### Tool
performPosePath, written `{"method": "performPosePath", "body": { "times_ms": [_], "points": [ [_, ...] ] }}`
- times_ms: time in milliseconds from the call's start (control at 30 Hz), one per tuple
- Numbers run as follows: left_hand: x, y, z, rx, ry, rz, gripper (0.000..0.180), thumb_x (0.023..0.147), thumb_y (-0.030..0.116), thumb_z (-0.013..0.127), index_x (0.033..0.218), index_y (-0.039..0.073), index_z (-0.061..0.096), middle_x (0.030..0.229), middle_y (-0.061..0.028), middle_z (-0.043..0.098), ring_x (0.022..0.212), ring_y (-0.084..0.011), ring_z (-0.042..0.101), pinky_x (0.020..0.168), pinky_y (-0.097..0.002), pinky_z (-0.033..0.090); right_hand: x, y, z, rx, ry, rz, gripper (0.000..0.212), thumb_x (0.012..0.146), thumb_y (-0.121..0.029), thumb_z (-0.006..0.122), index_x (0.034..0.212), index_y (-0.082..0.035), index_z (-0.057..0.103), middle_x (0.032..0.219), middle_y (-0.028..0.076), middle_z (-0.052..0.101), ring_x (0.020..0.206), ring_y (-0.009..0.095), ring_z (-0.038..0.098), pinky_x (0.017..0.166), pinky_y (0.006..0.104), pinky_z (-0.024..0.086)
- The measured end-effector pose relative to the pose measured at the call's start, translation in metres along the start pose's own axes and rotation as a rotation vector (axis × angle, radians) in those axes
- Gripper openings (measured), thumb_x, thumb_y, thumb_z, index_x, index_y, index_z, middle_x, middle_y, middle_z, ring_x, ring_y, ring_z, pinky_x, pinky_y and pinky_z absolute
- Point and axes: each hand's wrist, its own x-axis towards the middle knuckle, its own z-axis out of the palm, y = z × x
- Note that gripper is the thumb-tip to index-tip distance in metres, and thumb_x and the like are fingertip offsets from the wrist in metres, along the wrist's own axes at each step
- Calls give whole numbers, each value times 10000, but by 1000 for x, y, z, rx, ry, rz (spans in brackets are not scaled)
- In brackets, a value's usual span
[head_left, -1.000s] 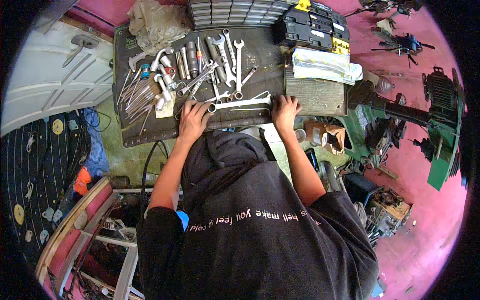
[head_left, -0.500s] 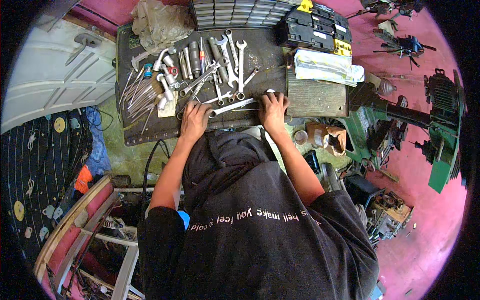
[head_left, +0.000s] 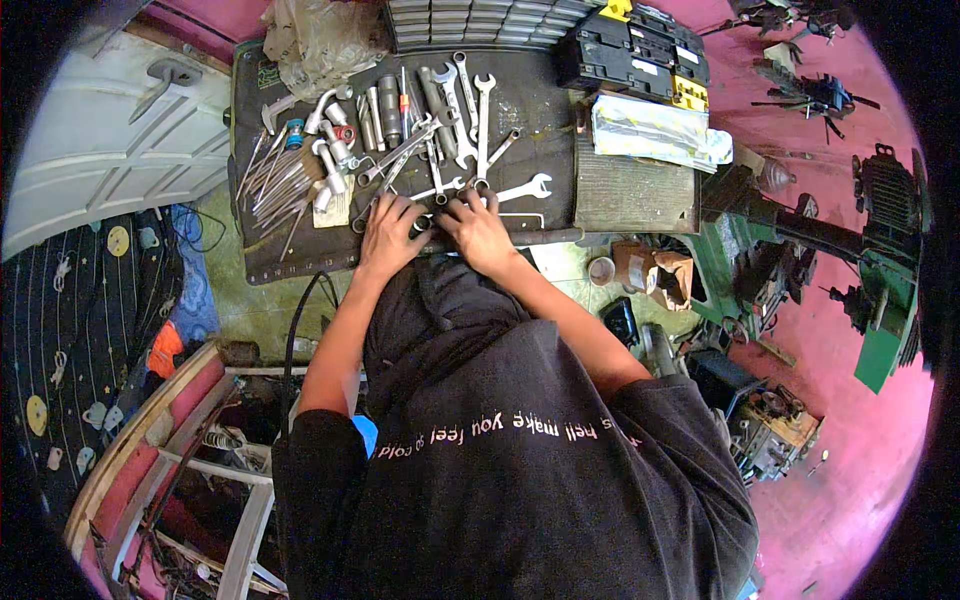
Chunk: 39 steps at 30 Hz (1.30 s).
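A silver combination wrench lies slantwise near the mat's front edge, its open jaw up and to the right. My right hand curls over its shaft, hiding much of it. Close beside, my left hand has curled fingers, with thumb and forefinger at the wrench's ring end. A thin L-shaped hex key lies just right of my right hand. Beyond my hands are several more wrenches, among them an upright one, and a dark cylindrical tool.
Thin metal rods and silver socket fittings cover the dark mat's left part. Black cases, a plastic-wrapped pack and a ribbed mat are at right. A drawer cabinet and crumpled plastic stand behind.
My right hand has moved left along the wrench, from its open jaw toward the ring end, uncovering the jaw. My left hand has stayed nearly in place.
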Motion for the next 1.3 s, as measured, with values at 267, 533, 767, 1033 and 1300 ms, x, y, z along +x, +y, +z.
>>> {"method": "performPosePath", "body": {
  "times_ms": [267, 533, 767, 1033, 1300],
  "points": [
    [-1, 1, 2, -25, 36, -10, 311, 759, 240, 871, 987, 79, 733, 1040, -96, 657, 1076, -320, 583, 983, -474, 480, -35, 55, -3, -174, 79, 344, 292, 877, -144, 614, 1157, -114, 690, 1222, 130, 620, 1219, 380, 517, 1086, 622, 353],
    [-1, 0, 0, 4, 29, 22, 319, 757, 242, 873, 992, 64, 750, 1044, -98, 664, 1067, -316, 584, 974, -469, 481, -43, 103, -13, -222, 236, 468, 253, 826, -138, 693, 1073, -84, 672, 1148, 150, 607, 1147, 419, 510, 1033, 608, 363],
    [-1, 2, 0, -3, 24, 25, 337, 743, 231, 869, 1007, 57, 750, 1043, -101, 661, 1076, -322, 584, 980, -474, 482, -3, 5, 8, -79, -61, 236, 238, 937, -175, 537, 1093, -82, 689, 1135, 134, 625, 1228, 383, 527, 1053, 666, 389],
    [-3, 0, 3, -6, 44, 9, 333, 735, 213, 872, 1000, 57, 746, 1033, -99, 661, 1057, -326, 592, 981, -471, 491, -8, 7, 13, -50, 47, 161, 268, 914, -150, 568, 1140, -84, 697, 1204, 120, 637, 1260, 368, 522, 1109, 628, 341],
    [-1, 0, 1, -32, 56, 12, 311, 753, 236, 873, 972, 49, 755, 1001, -92, 665, 1034, -316, 597, 961, -467, 497, -39, 86, -21, -146, 185, 589, 303, 779, -117, 690, 1079, -73, 695, 1126, 135, 637, 1152, 405, 519, 1054, 626, 351]
  ]
}}
